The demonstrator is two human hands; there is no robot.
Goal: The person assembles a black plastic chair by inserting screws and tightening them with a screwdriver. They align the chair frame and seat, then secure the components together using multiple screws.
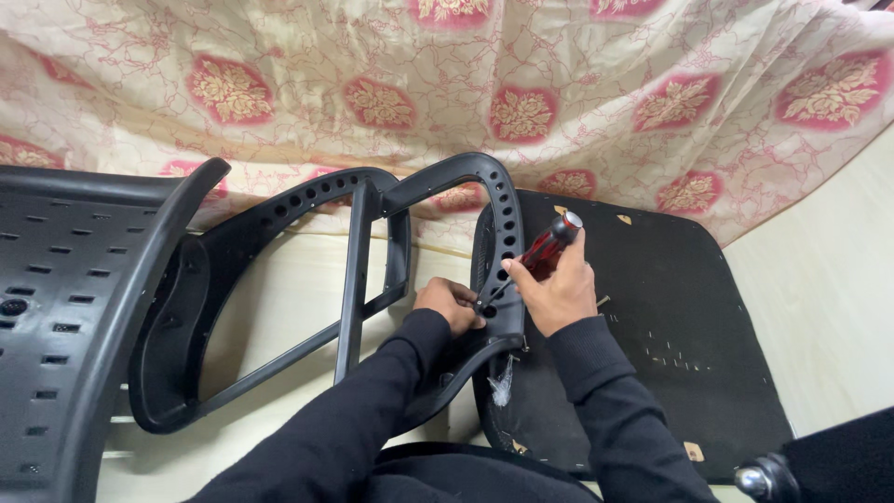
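Both hands meet at the centre of the view on a black plastic chair armrest frame [498,233], which stands on edge against the upturned chair seat [670,345] at three o'clock, so its mounting point faces the person. The right hand [559,293] has its fingers wrapped shut around a red-handled screwdriver [545,247], tip angled down toward seven o'clock into the frame, while the left hand [449,303] pinches closed at the tip, apparently steadying a fastener I cannot make out.
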